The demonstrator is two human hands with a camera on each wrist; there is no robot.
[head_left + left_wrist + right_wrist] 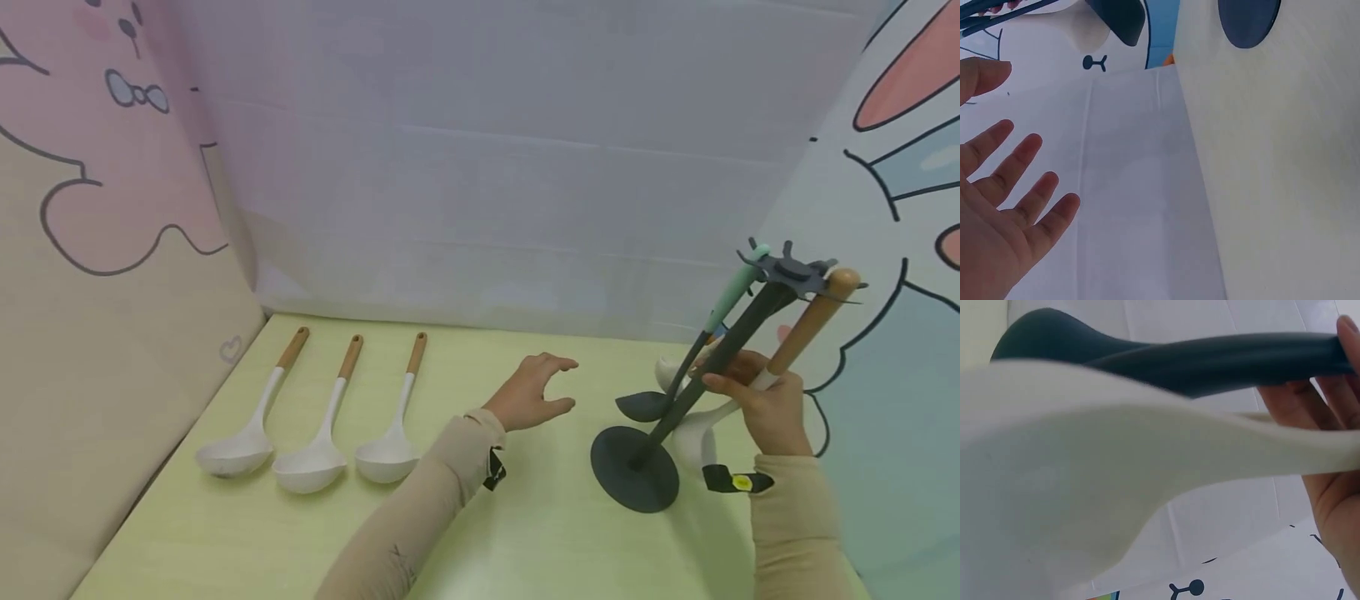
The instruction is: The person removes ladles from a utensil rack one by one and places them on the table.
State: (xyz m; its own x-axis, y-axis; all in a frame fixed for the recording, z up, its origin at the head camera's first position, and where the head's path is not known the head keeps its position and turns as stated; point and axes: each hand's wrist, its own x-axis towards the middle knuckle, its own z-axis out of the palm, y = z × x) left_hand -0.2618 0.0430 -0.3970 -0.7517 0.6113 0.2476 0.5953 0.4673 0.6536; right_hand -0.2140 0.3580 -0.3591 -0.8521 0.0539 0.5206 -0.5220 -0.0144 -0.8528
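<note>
My right hand (pixel 772 410) grips the dark pole of a utensil stand (pixel 738 333), which leans to the right, its round base (pixel 633 475) low over the table. From its hooked top hang a white ladle with a wooden handle (pixel 813 329) and a dark utensil with a green handle (pixel 731 296). Another white utensil (pixel 665 372) shows partly behind the pole. The white ladle bowl (pixel 1072 481) fills much of the right wrist view. My left hand (pixel 528 392) hovers left of the stand, fingers spread and holding nothing; its palm (pixel 985 231) shows in the left wrist view.
Three white ladles with wooden handles lie side by side on the table's left: one outermost (pixel 236 450), one in the middle (pixel 311 467), one nearest my left arm (pixel 387 457). A pale curtain (pixel 487 192) backs the table (pixel 540 533); printed cloth hangs at both sides.
</note>
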